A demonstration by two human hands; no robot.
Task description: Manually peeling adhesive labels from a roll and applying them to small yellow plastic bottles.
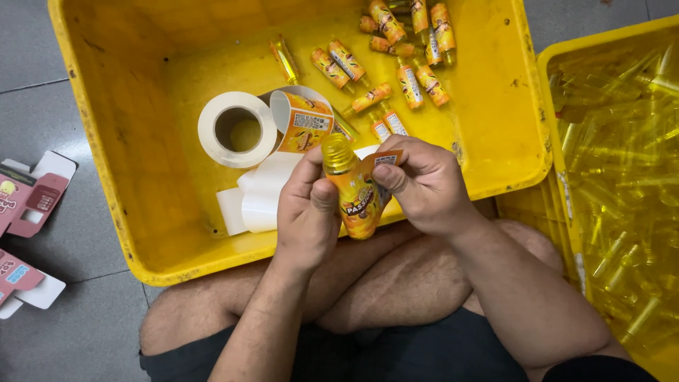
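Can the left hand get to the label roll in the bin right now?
Probably not at once: the left hand is gripping the small bottle while the right hand presses its label on. The path itself looks open, since the label roll lies uncovered in the yellow bin just ahead.

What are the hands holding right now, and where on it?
Both hold one small yellow bottle: left hand grips its body below the cap, right hand pinches the orange label's loose edge against it.

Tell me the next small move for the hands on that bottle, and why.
Probably press the label's loose edge down around the small yellow bottle: the left hand grips the bottle, and the right hand pinches the flap, which stands off the bottle.
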